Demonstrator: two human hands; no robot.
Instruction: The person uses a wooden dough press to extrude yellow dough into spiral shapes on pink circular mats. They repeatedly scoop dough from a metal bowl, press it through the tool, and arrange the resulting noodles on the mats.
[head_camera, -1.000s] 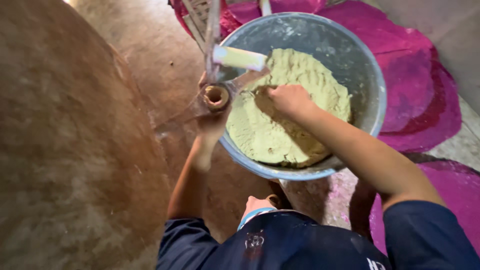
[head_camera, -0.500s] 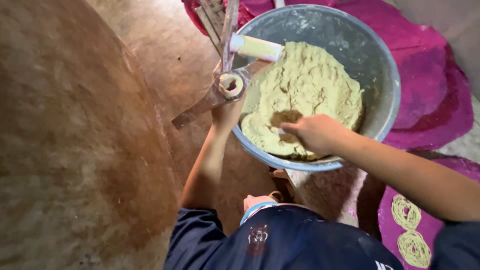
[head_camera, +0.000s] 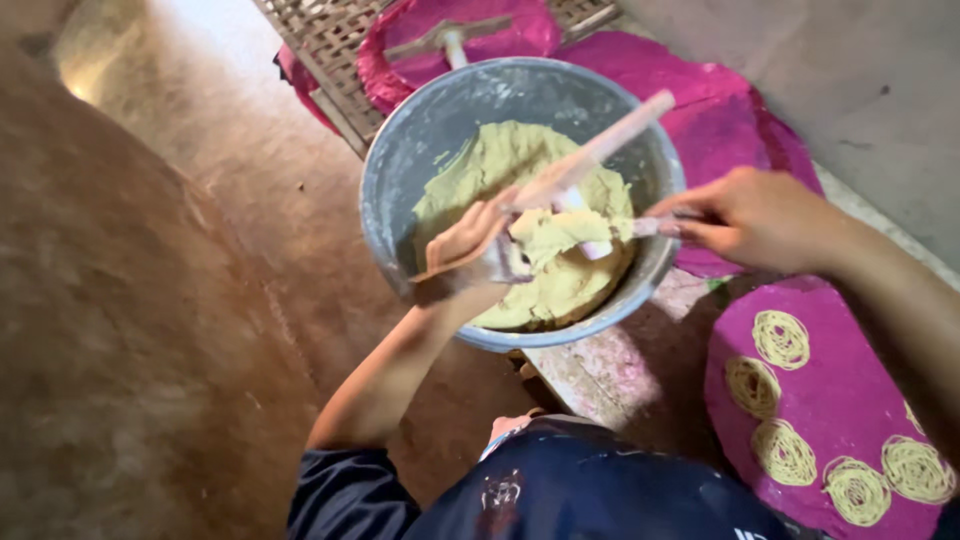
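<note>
A grey metal bowl (head_camera: 400, 170) on the ground holds a mound of yellow-green dough (head_camera: 490, 160). My left hand (head_camera: 465, 250) grips the metal body of a dough press (head_camera: 500, 268) held over the bowl. A lump of dough (head_camera: 550, 235) sits at the press's mouth. The press's pale wooden lever (head_camera: 610, 140) slants up to the right. My right hand (head_camera: 760, 215) is beside the bowl's right rim, with its fingers closed on the thin metal handle (head_camera: 655, 226) that sticks out of the press.
A pink cloth (head_camera: 850, 400) at lower right carries several spiral coils of dough (head_camera: 780, 340). More pink cloth (head_camera: 720, 110) lies behind the bowl, over a woven bamboo tray (head_camera: 320, 50), with a wooden tool (head_camera: 450, 40) on it. Brown earthen floor (head_camera: 150, 300) spreads left.
My right hand came out of the dough and moved right to the press's handle. A lump of dough now sits at the press mouth, and the press has swung over the bowl.
</note>
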